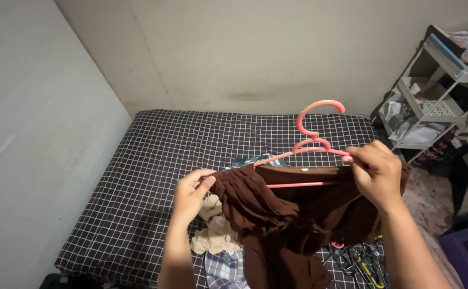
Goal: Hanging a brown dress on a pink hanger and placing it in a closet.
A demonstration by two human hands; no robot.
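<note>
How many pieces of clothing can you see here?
4, possibly more hidden: a brown garment on the pink hanger, a cream piece, a plaid one below, a bluish one behind.

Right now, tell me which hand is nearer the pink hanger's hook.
Right. The right hand pinches the brown garment at the pink hanger's arm, just below and right of the hook. The left hand grips the garment's far end, well left.
</note>
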